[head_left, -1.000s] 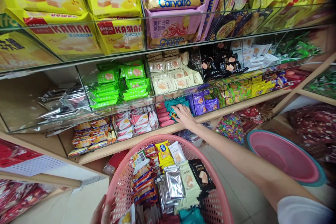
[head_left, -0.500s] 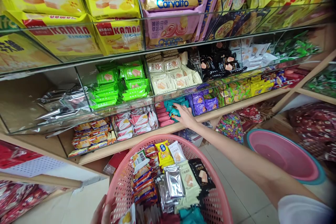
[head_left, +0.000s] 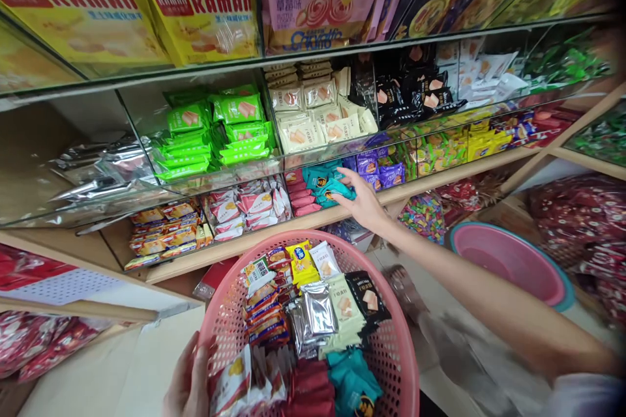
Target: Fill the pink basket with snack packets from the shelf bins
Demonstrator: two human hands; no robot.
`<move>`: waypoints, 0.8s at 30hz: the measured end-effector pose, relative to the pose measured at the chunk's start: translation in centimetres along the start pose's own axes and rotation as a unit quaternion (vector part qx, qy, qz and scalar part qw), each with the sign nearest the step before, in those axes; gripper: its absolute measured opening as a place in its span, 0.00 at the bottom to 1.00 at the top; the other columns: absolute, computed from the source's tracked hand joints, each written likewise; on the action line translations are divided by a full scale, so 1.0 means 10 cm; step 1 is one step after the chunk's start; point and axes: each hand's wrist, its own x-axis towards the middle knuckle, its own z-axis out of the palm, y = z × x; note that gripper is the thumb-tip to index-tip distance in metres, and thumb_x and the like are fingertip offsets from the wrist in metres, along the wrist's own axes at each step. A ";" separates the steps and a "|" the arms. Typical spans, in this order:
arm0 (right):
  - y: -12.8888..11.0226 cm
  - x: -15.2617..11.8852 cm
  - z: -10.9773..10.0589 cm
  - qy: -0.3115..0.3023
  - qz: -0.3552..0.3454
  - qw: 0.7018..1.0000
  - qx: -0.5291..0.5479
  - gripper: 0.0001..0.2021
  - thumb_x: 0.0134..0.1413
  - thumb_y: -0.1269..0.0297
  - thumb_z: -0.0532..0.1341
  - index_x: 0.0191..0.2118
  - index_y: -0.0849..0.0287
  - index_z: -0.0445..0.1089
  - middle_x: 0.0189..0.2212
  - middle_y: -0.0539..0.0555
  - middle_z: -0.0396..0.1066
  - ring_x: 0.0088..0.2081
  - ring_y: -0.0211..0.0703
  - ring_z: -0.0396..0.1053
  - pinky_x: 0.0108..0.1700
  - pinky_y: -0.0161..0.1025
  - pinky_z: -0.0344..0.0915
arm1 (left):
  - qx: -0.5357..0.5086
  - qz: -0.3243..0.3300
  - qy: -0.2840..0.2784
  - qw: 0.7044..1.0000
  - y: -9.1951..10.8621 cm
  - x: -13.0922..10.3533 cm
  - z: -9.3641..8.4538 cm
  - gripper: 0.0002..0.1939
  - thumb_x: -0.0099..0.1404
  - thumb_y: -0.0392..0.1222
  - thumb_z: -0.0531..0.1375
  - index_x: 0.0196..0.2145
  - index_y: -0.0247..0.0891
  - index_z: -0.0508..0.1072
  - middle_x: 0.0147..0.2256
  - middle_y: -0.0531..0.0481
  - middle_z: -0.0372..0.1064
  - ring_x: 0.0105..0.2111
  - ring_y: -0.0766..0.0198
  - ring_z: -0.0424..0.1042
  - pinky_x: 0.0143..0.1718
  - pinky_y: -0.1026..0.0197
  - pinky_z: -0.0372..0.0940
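Observation:
My left hand (head_left: 188,374) grips the left rim of a round pink plastic basket (head_left: 409,345). Inside it, snack packets stand in groups: teal (head_left: 353,381), dark red (head_left: 310,388), silver (head_left: 319,309), cream, black, and several others. On the low shelf my right hand (head_left: 364,205) reaches into a compartment of teal snack packets (head_left: 320,176). Its thumb and fingers pinch a teal packet (head_left: 343,190) at the compartment's front. Pink-red packets (head_left: 302,199) lie just left of the teal ones, purple packets (head_left: 379,166) just right.
Glass-fronted shelves hold green packets (head_left: 239,117), cream packets (head_left: 306,133) and large yellow wafer bags (head_left: 205,19). A wooden shelf edge (head_left: 264,232) runs between basket and compartments. A pink basin (head_left: 503,267) stands on the floor at right, near bagged sweets (head_left: 423,218).
My right hand has drawn slightly back toward the shelf edge, with a teal packet between its fingers. The view has tilted down, showing more of the basket; my left hand stays on its rim.

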 end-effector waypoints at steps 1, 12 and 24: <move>-0.08 -0.09 -0.11 -0.003 -0.006 1.000 0.006 0.26 0.53 0.59 0.59 0.58 0.56 0.55 0.43 0.56 0.67 0.46 0.48 0.65 0.49 0.47 0.59 | 0.001 0.001 0.003 1.000 0.00 -0.01 0.01 0.37 0.52 0.67 0.53 0.54 0.42 0.64 0.44 0.47 0.73 0.50 0.50 0.67 0.54 0.47 0.60; -0.94 -1.17 -0.64 -0.464 0.054 0.875 0.124 0.21 0.55 0.65 0.58 0.55 0.50 0.59 0.51 0.52 0.65 0.51 0.43 0.63 0.52 0.41 0.59 | -0.008 0.023 0.009 1.000 -0.07 0.00 0.02 0.37 0.53 0.66 0.55 0.55 0.41 0.64 0.44 0.44 0.72 0.50 0.49 0.67 0.52 0.47 0.61; -0.95 -1.82 -0.24 -0.596 -0.050 0.801 -0.008 0.17 0.48 0.69 0.61 0.47 0.57 0.64 0.38 0.54 0.70 0.38 0.44 0.68 0.37 0.35 0.61 | -0.018 0.035 0.009 0.999 -0.09 0.00 0.03 0.37 0.53 0.65 0.55 0.55 0.40 0.65 0.43 0.44 0.73 0.48 0.50 0.68 0.52 0.49 0.62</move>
